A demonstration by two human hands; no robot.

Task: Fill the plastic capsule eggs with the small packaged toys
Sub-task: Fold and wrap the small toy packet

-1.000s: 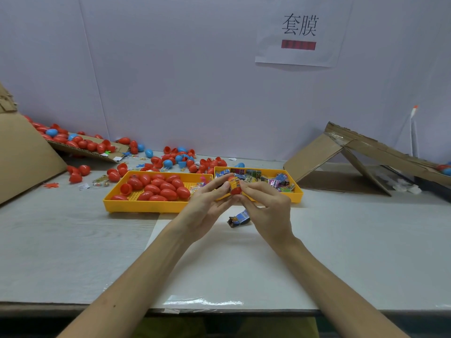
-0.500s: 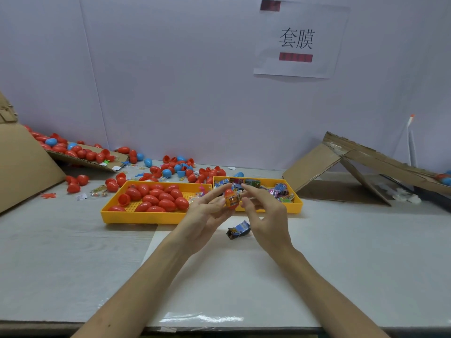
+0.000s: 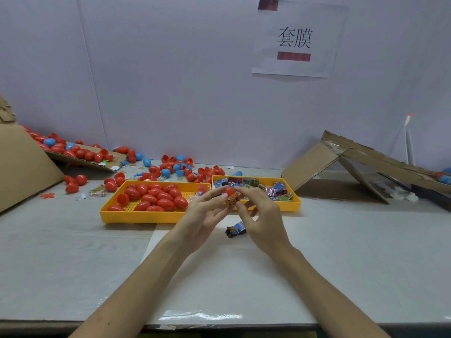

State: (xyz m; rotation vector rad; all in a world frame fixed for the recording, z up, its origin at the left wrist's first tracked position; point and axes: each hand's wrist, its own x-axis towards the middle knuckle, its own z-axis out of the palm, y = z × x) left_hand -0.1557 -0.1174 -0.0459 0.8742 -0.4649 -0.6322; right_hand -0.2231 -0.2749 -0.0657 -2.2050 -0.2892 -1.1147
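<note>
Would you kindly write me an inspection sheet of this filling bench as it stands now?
Surface: pale table, with a clear sheet at the front middle.
Job's things: left yellow tray holds red eggs; right yellow tray holds packaged toys; one loose packet lies on the table by the right hand.
Clutter: scattered eggs, red and blue, along the back; left cardboard and right cardboard at the sides.
Hands: left hand and right hand both pinch one capsule egg above the table.
Cables: nothing seen.
Surroundings: white wall with a paper sign.
</note>
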